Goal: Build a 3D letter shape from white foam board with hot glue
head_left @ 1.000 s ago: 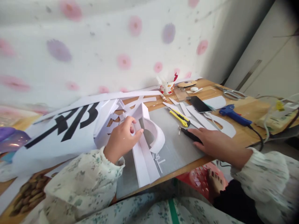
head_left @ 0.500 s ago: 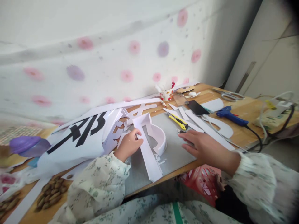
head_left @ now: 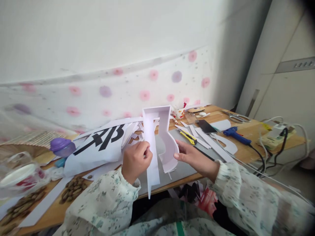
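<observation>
A white foam-board letter frame (head_left: 172,157), with a straight strip down its left side and a curved wall on its right, is raised and tilted above the grey cutting mat (head_left: 180,173). My left hand (head_left: 137,160) is closed on the straight strip, fingers curled at its left edge. Against the outside of the curved wall, my right hand (head_left: 193,158) grips with thumb and fingers. Just beyond that hand lies a yellow box cutter (head_left: 188,137). Thin white scraps (head_left: 171,173) sit on the mat under the frame.
A blue glue gun (head_left: 237,135), a black phone (head_left: 206,126) and scissors (head_left: 236,116) lie to the right, near a power strip (head_left: 277,132) with cords. On the left are a printed paper sheet (head_left: 98,154), a purple-lidded cup (head_left: 62,147) and peanuts (head_left: 73,189). A paper cup (head_left: 178,113) stands behind.
The frame has been lifted and tilted up off the mat. My right hand has moved left from beside the cutter and taken hold of the curved wall. The camera view has tilted up.
</observation>
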Demonstrator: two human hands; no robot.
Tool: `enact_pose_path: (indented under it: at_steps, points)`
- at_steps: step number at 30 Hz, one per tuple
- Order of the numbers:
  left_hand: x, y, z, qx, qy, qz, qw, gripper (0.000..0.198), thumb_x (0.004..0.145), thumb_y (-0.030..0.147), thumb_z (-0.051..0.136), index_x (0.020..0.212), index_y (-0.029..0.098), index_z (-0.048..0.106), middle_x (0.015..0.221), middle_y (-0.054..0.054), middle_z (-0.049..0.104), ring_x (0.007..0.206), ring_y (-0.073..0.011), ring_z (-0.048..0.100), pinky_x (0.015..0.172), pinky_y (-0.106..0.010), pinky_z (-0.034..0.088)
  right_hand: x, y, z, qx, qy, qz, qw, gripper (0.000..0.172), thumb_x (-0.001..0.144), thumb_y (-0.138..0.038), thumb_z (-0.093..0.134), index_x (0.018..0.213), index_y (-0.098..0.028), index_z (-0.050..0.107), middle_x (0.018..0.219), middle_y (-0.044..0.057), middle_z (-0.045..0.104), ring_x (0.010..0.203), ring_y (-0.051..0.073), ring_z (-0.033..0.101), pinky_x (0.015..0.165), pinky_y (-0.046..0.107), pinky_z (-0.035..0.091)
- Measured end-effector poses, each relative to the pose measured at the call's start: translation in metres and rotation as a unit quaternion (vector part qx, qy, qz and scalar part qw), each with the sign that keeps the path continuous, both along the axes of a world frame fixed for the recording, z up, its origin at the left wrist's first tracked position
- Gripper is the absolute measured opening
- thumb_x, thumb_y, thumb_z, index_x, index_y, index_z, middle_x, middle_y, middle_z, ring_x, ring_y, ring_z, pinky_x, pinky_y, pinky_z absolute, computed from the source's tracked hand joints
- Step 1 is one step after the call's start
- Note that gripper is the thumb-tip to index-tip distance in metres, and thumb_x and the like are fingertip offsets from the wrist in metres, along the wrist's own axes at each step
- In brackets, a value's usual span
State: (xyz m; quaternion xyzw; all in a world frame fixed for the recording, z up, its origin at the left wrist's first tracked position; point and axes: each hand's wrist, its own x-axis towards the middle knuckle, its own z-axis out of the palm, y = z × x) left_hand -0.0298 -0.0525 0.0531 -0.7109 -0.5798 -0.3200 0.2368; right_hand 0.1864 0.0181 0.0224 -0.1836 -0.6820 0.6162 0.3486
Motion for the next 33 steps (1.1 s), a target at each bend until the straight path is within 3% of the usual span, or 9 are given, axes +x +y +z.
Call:
enact_pose_path:
  at_steps: [3, 6, 9, 13, 18, 24, 26, 28, 33]
  points:
    - [-0.002, 0.002, 0.007, 0.011, -0.063, -0.038, 0.997, 0.019, 0.084, 0.024, 0.051, 0.102, 0.023, 0.055, 0.066, 0.002, 0.058, 0.059, -0.0152, 0.056, 0.065, -0.029, 0.047, -0.005, 0.004, 0.004, -0.043, 0.042, -0.021, 0.998, 0.059, 0.074, -0.031, 0.068, 0.13, -0.022, 0.051, 0.107, 0.006, 0.068, 0.09, 0.019, 0.064, 0.079, 0.035, 0.052]
    - [-0.014, 0.016, 0.002, -0.046, -0.198, -0.159, 0.966, 0.059, 0.091, 0.042, 0.042, 0.14, 0.022, 0.018, 0.097, -0.006, 0.064, 0.081, -0.0166, 0.064, 0.074, -0.03, 0.052, 0.001, 0.017, 0.006, -0.074, 0.067, -0.078, 0.992, 0.059, 0.073, -0.028, 0.066, 0.13, -0.023, 0.05, 0.101, 0.003, 0.068, 0.081, 0.017, 0.063, 0.067, 0.03, 0.053]
    - [-0.027, 0.033, -0.025, -0.229, -0.118, -0.056, 0.964, 0.053, 0.099, 0.036, 0.007, 0.146, 0.019, -0.012, 0.147, -0.02, 0.034, 0.13, -0.0208, 0.044, 0.101, -0.039, 0.041, 0.013, 0.035, 0.007, -0.097, 0.105, -0.142, 0.979, 0.048, 0.072, -0.03, 0.066, 0.119, -0.022, 0.058, 0.095, 0.003, 0.068, 0.076, 0.016, 0.063, 0.063, 0.03, 0.054]
    - [-0.022, 0.036, -0.072, -0.397, -0.008, -0.067, 0.915, 0.063, 0.093, 0.052, 0.036, 0.145, 0.017, 0.028, 0.151, -0.019, 0.033, 0.142, -0.0357, 0.023, 0.111, -0.059, 0.019, 0.028, 0.053, 0.006, -0.101, 0.146, -0.219, 0.959, 0.033, 0.071, -0.033, 0.068, 0.102, -0.022, 0.065, 0.089, 0.002, 0.066, 0.072, 0.016, 0.061, 0.06, 0.03, 0.054]
    - [0.02, 0.007, -0.09, -0.468, 0.102, -0.192, 0.856, 0.09, 0.082, 0.07, 0.044, 0.15, 0.016, 0.019, 0.158, -0.014, 0.014, 0.146, -0.0314, 0.007, 0.115, -0.055, 0.008, 0.031, 0.061, 0.0, -0.082, 0.158, -0.246, 0.953, 0.034, 0.07, -0.032, 0.07, 0.102, -0.025, 0.065, 0.09, 0.001, 0.066, 0.074, 0.016, 0.061, 0.058, 0.028, 0.053]
    - [0.058, -0.025, -0.081, -0.348, 0.072, -0.413, 0.839, 0.067, 0.088, 0.055, 0.049, 0.14, 0.015, 0.041, 0.144, -0.014, 0.046, 0.135, -0.0274, 0.039, 0.112, -0.043, 0.028, 0.025, 0.05, -0.003, 0.013, 0.157, -0.196, 0.968, 0.052, 0.072, -0.033, 0.071, 0.122, -0.025, 0.056, 0.102, 0.002, 0.068, 0.082, 0.019, 0.063, 0.065, 0.03, 0.053]
    - [0.054, -0.031, -0.078, -0.233, 0.004, -0.401, 0.886, 0.035, 0.092, 0.038, 0.048, 0.114, 0.016, 0.062, 0.108, -0.011, 0.071, 0.103, -0.0217, 0.064, 0.095, -0.034, 0.044, 0.025, 0.047, -0.002, 0.044, 0.149, -0.19, 0.969, 0.059, 0.072, -0.036, 0.072, 0.127, -0.024, 0.053, 0.113, 0.005, 0.066, 0.092, 0.022, 0.063, 0.075, 0.034, 0.053]
    - [0.041, -0.035, -0.072, -0.146, -0.055, -0.327, 0.932, 0.022, 0.09, 0.022, 0.045, 0.082, 0.018, 0.066, 0.065, -0.003, 0.067, 0.062, -0.0143, 0.062, 0.066, -0.026, 0.046, 0.025, 0.045, -0.001, 0.058, 0.145, -0.184, 0.971, 0.065, 0.072, -0.039, 0.073, 0.131, -0.022, 0.05, 0.122, 0.008, 0.063, 0.104, 0.025, 0.06, 0.086, 0.038, 0.05]
    - [-0.002, -0.023, -0.044, -0.046, -0.19, -0.192, 0.962, 0.008, 0.086, 0.022, 0.055, 0.079, 0.019, 0.058, 0.061, 0.002, 0.056, 0.055, -0.0117, 0.051, 0.057, -0.025, 0.04, 0.024, 0.04, -0.002, 0.059, 0.155, -0.148, 0.975, 0.077, 0.071, -0.042, 0.076, 0.138, -0.025, 0.042, 0.133, 0.01, 0.055, 0.116, 0.028, 0.055, 0.098, 0.043, 0.044]
